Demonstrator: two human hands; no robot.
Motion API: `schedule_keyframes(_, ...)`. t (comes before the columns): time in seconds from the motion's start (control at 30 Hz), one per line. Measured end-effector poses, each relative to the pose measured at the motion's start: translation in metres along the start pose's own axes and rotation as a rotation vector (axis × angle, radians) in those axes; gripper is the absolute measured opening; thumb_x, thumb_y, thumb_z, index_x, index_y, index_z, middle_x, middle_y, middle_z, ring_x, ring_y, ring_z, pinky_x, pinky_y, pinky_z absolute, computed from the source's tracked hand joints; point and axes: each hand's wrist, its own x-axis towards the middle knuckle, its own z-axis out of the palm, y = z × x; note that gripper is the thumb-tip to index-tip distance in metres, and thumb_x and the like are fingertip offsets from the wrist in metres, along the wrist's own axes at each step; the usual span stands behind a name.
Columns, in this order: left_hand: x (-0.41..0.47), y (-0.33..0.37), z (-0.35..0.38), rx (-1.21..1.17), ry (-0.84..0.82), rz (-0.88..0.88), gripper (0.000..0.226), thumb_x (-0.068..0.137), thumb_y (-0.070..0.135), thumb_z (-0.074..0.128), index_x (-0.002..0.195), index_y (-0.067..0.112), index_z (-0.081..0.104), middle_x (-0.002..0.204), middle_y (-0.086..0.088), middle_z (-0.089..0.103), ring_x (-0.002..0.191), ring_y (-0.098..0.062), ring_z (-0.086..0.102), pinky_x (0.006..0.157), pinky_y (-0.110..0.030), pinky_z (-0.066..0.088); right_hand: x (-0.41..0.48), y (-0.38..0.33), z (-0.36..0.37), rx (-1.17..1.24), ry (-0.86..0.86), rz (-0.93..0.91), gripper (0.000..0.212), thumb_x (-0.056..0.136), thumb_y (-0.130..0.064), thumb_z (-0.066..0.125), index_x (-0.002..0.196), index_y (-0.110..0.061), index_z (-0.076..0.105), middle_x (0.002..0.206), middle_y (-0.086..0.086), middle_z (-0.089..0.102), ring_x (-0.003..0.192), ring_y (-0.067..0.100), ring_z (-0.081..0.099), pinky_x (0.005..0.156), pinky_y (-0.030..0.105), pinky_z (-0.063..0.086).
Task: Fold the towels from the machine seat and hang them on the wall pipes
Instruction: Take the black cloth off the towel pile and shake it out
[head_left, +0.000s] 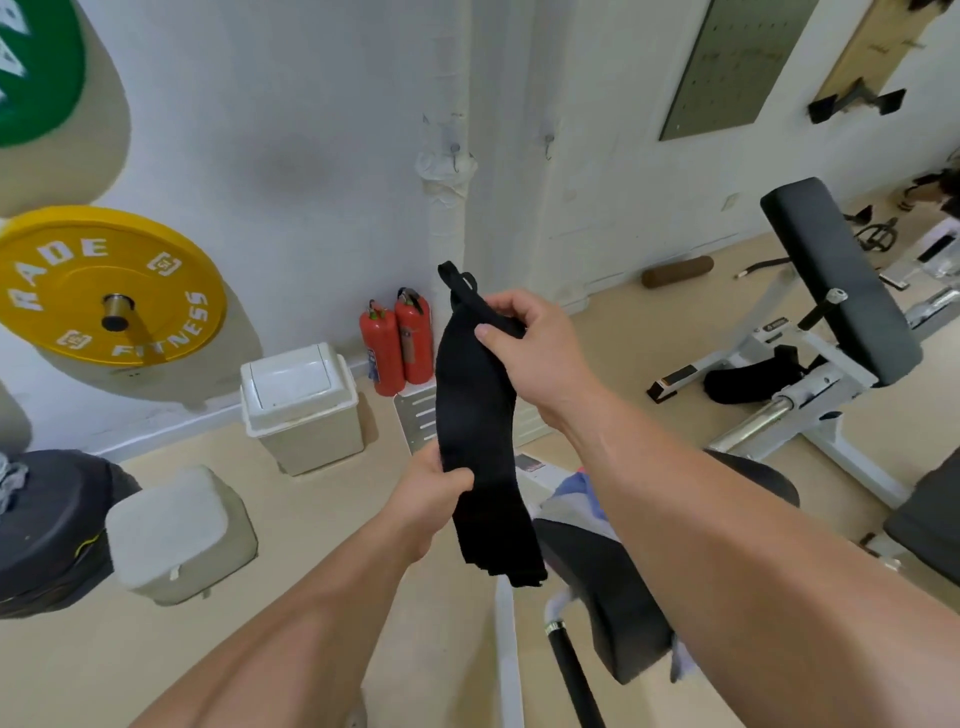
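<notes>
The black towel (475, 415) is held in the air in front of the person, folded into a long narrow strip that hangs roughly upright; it touches no surface. The right hand (530, 343) grasps the upper end of the strip, thumb on the near side and fingers curled behind it; a small loop (457, 275) of the towel stands up just above this hand. The left hand (431, 488) grasps the strip at about mid-length, fingers wrapped round its left edge; the lower end hangs free below this hand.

The machine seat (597, 582), dark and padded, lies below and to the right of the towel; a blue and grey cloth (579, 493) rests at its far end, partly hidden by the right forearm. A white pipe (449, 104) runs up the wall behind the towel; a small hook (455, 153) is fixed on it.

Two red fire extinguishers (397, 343) stand on the floor against the wall, just left of the towel; a white bin (301, 405) stands beside them. A yellow weight plate (109, 286) hangs on the wall at left. A padded backrest (841, 280) stands tilted at right.
</notes>
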Motion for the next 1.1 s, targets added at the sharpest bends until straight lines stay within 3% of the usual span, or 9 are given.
schedule_keyframes(0.1,0.013,0.020,-0.067,-0.064,-0.032,0.005,0.038,0.089,0.006,0.054,0.119,0.031,0.060,0.110,0.008,0.071,0.105,-0.009,0.065,0.085,-0.027,0.050,0.012,-0.005,0.051,-0.046,0.024,0.034,0.019,0.089,-0.004,0.067,0.094,-0.022,0.072,0.091,-0.002,0.072,0.083,0.010,0.065,0.080,0.028,0.056)
schedule_keyframes(0.2,0.027,0.054,-0.125,-0.144,0.000,0.071,0.025,0.098,0.026,0.053,0.120,0.030,0.064,0.118,0.003,0.072,0.110,-0.014,0.067,0.095,-0.032,0.052,0.023,-0.016,0.096,-0.055,0.015,0.051,0.021,0.088,-0.005,0.067,0.090,-0.025,0.071,0.093,0.002,0.072,0.085,0.015,0.066,0.080,0.034,0.058)
schedule_keyframes(0.27,0.035,0.080,-0.155,-0.257,0.023,0.096,0.029,0.101,0.033,0.051,0.120,0.021,0.069,0.117,-0.004,0.074,0.110,-0.019,0.069,0.100,-0.038,0.052,0.030,-0.026,0.119,-0.036,0.006,0.062,0.020,0.088,-0.005,0.067,0.091,-0.023,0.072,0.094,0.005,0.072,0.085,0.016,0.067,0.078,0.035,0.058)
schedule_keyframes(0.4,0.044,0.125,-0.197,-0.451,-0.012,0.115,0.038,0.108,0.032,0.041,0.115,0.009,0.070,0.103,-0.009,0.077,0.091,-0.016,0.075,0.073,-0.028,0.060,0.041,-0.041,0.159,0.021,-0.072,0.066,0.021,0.089,-0.001,0.067,0.091,-0.022,0.072,0.084,-0.002,0.070,0.076,0.010,0.064,0.065,0.024,0.052)
schedule_keyframes(0.53,0.071,0.139,-0.227,-0.340,0.059,0.190,0.026,0.104,0.024,0.051,0.106,0.003,0.067,0.096,-0.016,0.073,0.084,-0.021,0.072,0.073,-0.031,0.059,0.060,-0.042,0.184,0.071,-0.077,0.100,0.024,0.091,-0.002,0.065,0.087,-0.025,0.069,0.079,-0.004,0.067,0.070,0.010,0.063,0.058,0.024,0.050)
schedule_keyframes(0.63,0.096,0.145,-0.238,-0.292,0.102,0.208,0.016,0.102,0.021,0.056,0.093,0.009,0.063,0.075,-0.002,0.066,0.063,-0.008,0.064,0.057,-0.018,0.051,0.082,-0.035,0.191,0.075,-0.076,0.132,0.021,0.092,-0.003,0.064,0.088,-0.024,0.067,0.077,-0.005,0.067,0.070,0.009,0.063,0.059,0.025,0.049)
schedule_keyframes(0.77,0.129,0.155,-0.237,-0.269,0.120,0.189,0.016,0.101,0.016,0.058,0.087,0.009,0.062,0.066,-0.001,0.060,0.049,-0.004,0.056,0.047,-0.016,0.046,0.114,-0.022,0.190,0.069,-0.103,0.181,0.023,0.091,-0.001,0.063,0.093,-0.024,0.067,0.084,-0.003,0.068,0.075,0.008,0.064,0.066,0.022,0.048)
schedule_keyframes(0.93,0.194,0.177,-0.229,-0.162,0.136,0.165,0.013,0.099,0.014,0.059,0.089,0.008,0.063,0.069,-0.004,0.062,0.051,-0.009,0.059,0.047,-0.021,0.048,0.182,-0.001,0.174,0.085,-0.141,0.234,0.036,0.088,0.004,0.061,0.099,-0.030,0.066,0.092,-0.001,0.067,0.084,0.012,0.065,0.073,0.023,0.051)
schedule_keyframes(1.1,0.266,0.210,-0.206,-0.089,0.182,0.137,0.016,0.099,0.015,0.057,0.088,0.008,0.066,0.074,-0.007,0.066,0.064,-0.019,0.061,0.057,-0.028,0.052,0.262,0.018,0.149,0.154,-0.189,0.261,0.038,0.087,0.006,0.051,0.103,-0.024,0.067,0.084,-0.006,0.069,0.070,0.005,0.062,0.056,0.016,0.045)
